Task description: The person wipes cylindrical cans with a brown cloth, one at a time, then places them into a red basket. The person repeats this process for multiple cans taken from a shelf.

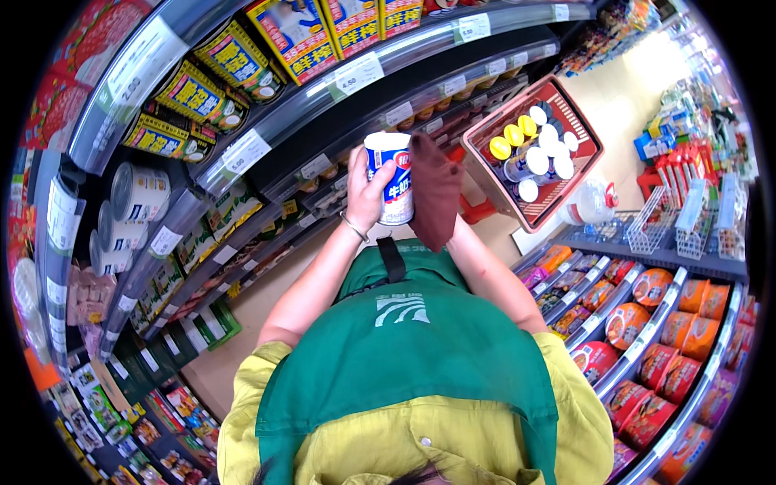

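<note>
In front of my chest I hold a blue-and-white printed can [397,182] with a white lid, tilted slightly. My left hand [368,188] is wrapped around its left side, thumb across the front. A dark maroon cloth [435,194] lies against the can's right side and covers most of my right hand [450,233]; its fingers are hidden under the cloth. Beyond my hands, a red shopping basket [533,221] holds several similar cans with white lids [537,160] and several with yellow lids [513,133].
Shelves with price tags [357,74] curve along the left and front, bearing yellow drink cans [191,97], cartons [297,36] and silver-topped cans [140,191]. At right, a rack holds instant noodle bowls [627,324]. A clear plastic jug [588,203] with a red cap stands beside the basket.
</note>
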Tool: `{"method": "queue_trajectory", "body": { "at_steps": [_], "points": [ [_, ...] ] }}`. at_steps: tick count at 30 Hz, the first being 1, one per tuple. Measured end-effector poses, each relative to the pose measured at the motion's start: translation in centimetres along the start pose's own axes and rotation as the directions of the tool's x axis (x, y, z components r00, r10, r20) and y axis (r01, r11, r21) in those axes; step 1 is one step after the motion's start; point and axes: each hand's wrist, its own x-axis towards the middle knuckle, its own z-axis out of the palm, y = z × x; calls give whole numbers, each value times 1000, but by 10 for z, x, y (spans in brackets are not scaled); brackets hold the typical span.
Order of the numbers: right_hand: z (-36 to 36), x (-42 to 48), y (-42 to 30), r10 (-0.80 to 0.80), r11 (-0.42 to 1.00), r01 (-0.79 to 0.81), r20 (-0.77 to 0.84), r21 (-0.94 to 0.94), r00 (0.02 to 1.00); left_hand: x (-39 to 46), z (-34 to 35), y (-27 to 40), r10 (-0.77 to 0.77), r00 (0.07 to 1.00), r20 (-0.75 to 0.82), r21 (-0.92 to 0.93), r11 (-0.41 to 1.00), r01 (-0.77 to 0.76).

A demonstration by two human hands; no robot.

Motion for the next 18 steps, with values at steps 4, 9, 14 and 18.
{"method": "queue_trajectory", "body": {
  "at_steps": [4, 9, 14, 18],
  "points": [
    [18, -22, -6, -122, 975, 98, -112, -200, 986, -6, 5, 0, 43, 989, -143, 176, 984, -17],
    [12, -18, -3, -356, 638, 250, 10, -728, 934, -10, 17, 25, -275, 946, -173, -323, 923, 209],
    [21, -11, 6, 90, 991, -75, -140, 108, 986, -16, 6, 23, 66, 994, -92, -79, 994, -74],
    [20, -14, -1, 160, 970, -127, -153, 206, 975, -17, 2, 12, 483, 875, 35, 271, 838, -473]
  ]
}}
